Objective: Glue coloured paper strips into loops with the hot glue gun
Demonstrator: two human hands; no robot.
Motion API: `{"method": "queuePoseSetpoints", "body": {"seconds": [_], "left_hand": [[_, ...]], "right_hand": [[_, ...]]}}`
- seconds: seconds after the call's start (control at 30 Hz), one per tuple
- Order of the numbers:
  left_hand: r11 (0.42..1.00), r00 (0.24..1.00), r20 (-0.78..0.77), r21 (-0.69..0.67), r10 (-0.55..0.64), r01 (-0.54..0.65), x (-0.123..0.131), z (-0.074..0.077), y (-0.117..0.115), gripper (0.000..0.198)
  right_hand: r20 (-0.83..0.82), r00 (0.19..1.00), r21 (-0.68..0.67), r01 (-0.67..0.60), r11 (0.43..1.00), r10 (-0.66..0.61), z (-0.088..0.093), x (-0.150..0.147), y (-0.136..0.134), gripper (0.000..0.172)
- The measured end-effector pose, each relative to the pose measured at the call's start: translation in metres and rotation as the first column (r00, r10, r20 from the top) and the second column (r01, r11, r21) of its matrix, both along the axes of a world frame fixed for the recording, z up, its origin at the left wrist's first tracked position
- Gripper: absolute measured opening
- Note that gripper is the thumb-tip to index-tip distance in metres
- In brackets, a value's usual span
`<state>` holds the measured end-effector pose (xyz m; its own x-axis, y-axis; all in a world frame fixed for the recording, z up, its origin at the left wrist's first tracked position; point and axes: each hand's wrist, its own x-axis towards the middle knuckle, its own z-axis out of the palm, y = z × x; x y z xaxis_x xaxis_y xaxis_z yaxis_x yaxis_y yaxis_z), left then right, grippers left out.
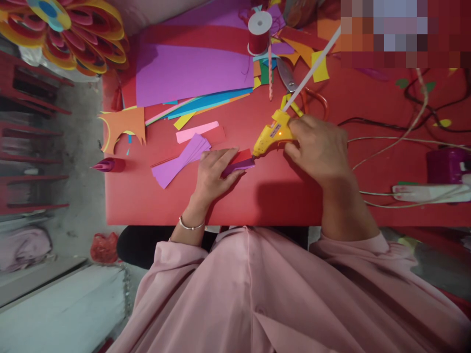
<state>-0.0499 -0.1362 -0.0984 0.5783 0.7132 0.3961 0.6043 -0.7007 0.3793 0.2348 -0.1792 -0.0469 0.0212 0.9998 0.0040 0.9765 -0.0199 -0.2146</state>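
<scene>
My right hand (pixel 319 147) is wrapped round a yellow hot glue gun (pixel 270 135) with a small orange light on its side. A long white glue stick (pixel 312 66) juts from the gun's back. The nozzle points down left and meets the right end of a purple paper strip (pixel 245 165) beside a red strip (pixel 242 156). With fingers and thumb on these strips, my left hand (pixel 214 174) holds them against the table. Left of it lies a fan of purple strips (pixel 180 162), with a pink strip (pixel 197 132) behind.
On the red table (pixel 287 206) are purple sheets (pixel 195 71), a thread spool (pixel 259 37), scissors (pixel 287 76), an orange offcut (pixel 127 127) and a rolled paper petal (pixel 110 165). Cables (pixel 390 142) and a power strip (pixel 423 192) lie at right. A paper flower (pixel 84 34) stands far left.
</scene>
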Motion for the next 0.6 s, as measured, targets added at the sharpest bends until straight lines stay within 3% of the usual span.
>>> {"method": "queuePoseSetpoints", "body": {"seconds": [0.2, 0.6], "left_hand": [[0.993, 0.995, 0.07, 0.107, -0.066, 0.058, 0.002, 0.001, 0.001, 0.054], [0.997, 0.996, 0.071, 0.061, -0.056, 0.052, 0.002, 0.001, -0.001, 0.05]], "right_hand": [[-0.016, 1.0, 0.017, 0.011, 1.0, -0.01, -0.005, 0.001, 0.001, 0.033], [0.052, 0.998, 0.093, -0.048, 0.994, 0.044, -0.013, 0.002, 0.003, 0.033]]}}
